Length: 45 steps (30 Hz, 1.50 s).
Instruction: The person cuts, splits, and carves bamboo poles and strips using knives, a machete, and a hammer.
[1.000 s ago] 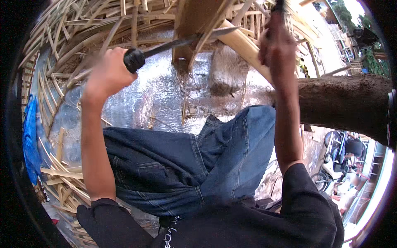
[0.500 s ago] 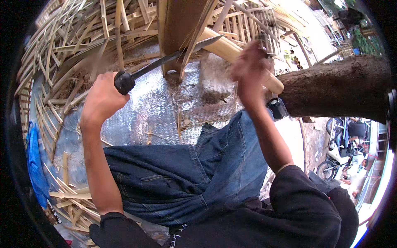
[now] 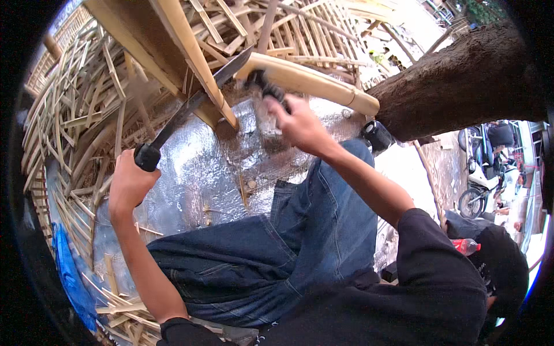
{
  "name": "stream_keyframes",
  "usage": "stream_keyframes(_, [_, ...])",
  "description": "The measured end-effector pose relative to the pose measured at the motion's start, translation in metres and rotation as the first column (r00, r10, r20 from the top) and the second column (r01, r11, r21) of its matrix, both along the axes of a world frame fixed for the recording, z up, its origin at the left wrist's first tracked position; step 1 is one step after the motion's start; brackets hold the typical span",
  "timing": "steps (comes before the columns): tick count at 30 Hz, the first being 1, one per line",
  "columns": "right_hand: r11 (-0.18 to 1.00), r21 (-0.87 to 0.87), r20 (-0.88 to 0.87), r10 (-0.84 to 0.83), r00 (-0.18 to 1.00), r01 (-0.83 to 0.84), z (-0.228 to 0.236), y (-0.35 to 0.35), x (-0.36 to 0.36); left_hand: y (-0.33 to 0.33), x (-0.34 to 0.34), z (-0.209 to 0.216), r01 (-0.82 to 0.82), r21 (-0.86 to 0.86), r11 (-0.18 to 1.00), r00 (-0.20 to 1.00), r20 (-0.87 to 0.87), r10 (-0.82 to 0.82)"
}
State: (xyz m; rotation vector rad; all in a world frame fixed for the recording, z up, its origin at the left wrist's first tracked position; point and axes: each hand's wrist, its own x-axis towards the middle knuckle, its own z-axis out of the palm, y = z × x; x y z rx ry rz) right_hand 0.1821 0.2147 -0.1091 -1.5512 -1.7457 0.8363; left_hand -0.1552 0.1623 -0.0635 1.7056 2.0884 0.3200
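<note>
My left hand (image 3: 128, 187) is wrapped round the black handle of a machete (image 3: 183, 115), whose long dark blade slants up to the right. The blade crosses a split, hollow bamboo pole (image 3: 202, 63) that stands tilted before me, and its curved tip sticks out past the pole's right edge. My right hand (image 3: 301, 128) grips a black-headed hammer (image 3: 258, 79), smeared by motion, just right of and below the blade's tip. Behind the hammer lies a thick bamboo piece (image 3: 323, 81), its rounded end close to a tree trunk.
Bamboo strips (image 3: 86, 109) heap up at the left and back, with more at the lower left. A rough trunk (image 3: 461, 81) runs along the right. A black rounded object (image 3: 378, 136) lies beside my knee. A silvery sheet (image 3: 190, 196) covers the ground. Motorcycles (image 3: 479, 179) stand farther right.
My right hand has swung left with the hammer, from over the thick bamboo piece toward the machete's tip. My left hand still holds the machete. The view has turned, so the split pole leans left.
</note>
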Motion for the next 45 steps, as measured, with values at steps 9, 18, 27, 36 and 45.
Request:
stream_keyframes(9, [0.990, 0.129, 0.156, 0.034, 0.987, -0.054, 0.035, 0.011, -0.011, 0.005, 0.002, -0.006, 0.130, 0.135, 0.982, 0.989, -0.089, -0.119])
stream_keyframes(18, [0.849, 0.527, -0.160, 0.061, 0.985, 0.033, 0.051, 0.006, -0.003, 0.004, 0.017, 0.011, 0.021, 0.001, 1.000, 0.998, -0.064, -0.021])
stream_keyframes(27, [0.742, 0.655, -0.295, 0.078, 0.952, 0.142, 0.103, -0.008, -0.005, 0.003, 0.021, 0.013, 0.040, -0.049, 0.998, 0.998, -0.054, -0.043])
stream_keyframes(36, [0.904, 0.427, -0.414, 0.177, 0.893, 0.019, 0.115, -0.031, -0.021, 0.005, -0.002, -0.013, 0.151, 0.199, 0.968, 0.987, -0.091, -0.135])
stream_keyframes(45, [0.981, 0.185, -0.153, -0.023, 0.988, 0.052, 0.105, -0.031, -0.010, 0.005, 0.015, 0.002, 0.078, -0.024, 0.997, 0.996, -0.052, -0.079])
